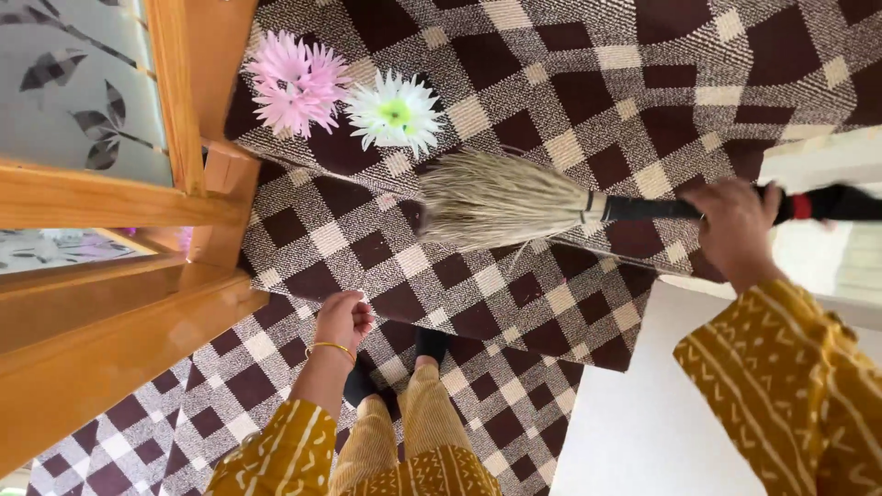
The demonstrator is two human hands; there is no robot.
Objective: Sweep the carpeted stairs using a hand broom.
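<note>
Nearest the wearer, the left hand (344, 319) hangs free with a gold bangle (331, 348) at the wrist, fingers loosely curled and holding nothing; below it show ribbed mustard trousers (432, 418) and dark footwear on the checked carpet (514, 312). The right hand (735, 230), out of a patterned mustard sleeve (790, 386), is closed around the black handle of the broom (514, 200), gripping just short of a red band on the shaft. The broom lies nearly level, reaching away from that hand toward the left hand's side, its fanned straw head resting on or just over a raised fold of the carpet; contact cannot be confirmed. Judged from its build, the broom should be light, with a stiff, smooth shaft that could turn in a loose grip, and springy bristles that bend readily and may shed. The handle close behind the binding appears the soundest place to hold for control. Just beyond the bristle tips lie a white artificial flower (395, 112) and a pink artificial flower (296, 83), touching each other; both look light and easily crushed. Farthest from the right hand stands a wooden door frame (119, 303) with frosted leaf-pattern glass.
</note>
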